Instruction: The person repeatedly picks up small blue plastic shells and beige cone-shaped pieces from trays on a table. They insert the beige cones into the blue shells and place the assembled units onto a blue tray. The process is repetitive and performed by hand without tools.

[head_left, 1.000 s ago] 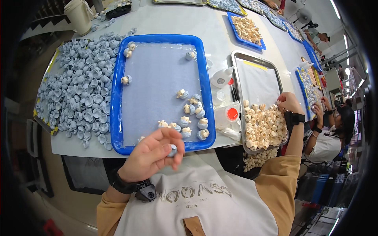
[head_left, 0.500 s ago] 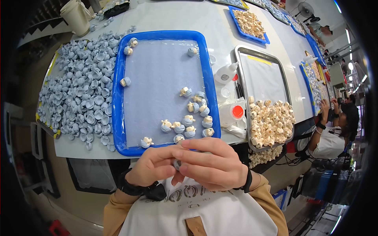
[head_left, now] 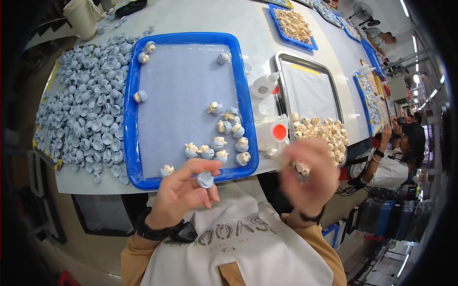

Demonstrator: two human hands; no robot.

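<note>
My left hand pinches a small pale-blue cap piece at the near edge of the blue tray. My right hand, blurred by motion, holds a small cream piece just in front of the metal tray. Several joined blue-and-cream pieces lie on the blue tray's mat. A heap of cream pieces fills the near end of the metal tray. A big pile of loose blue caps lies left of the blue tray.
A white squeeze bottle and a red-capped container lie between the two trays. A cream jug stands far left. More blue trays run along the table. Another person sits at right.
My two hands, joined in front of my chest half a second ago, have come apart. The right hand has swung right toward the metal tray with a cream piece; the left keeps the blue cap.
</note>
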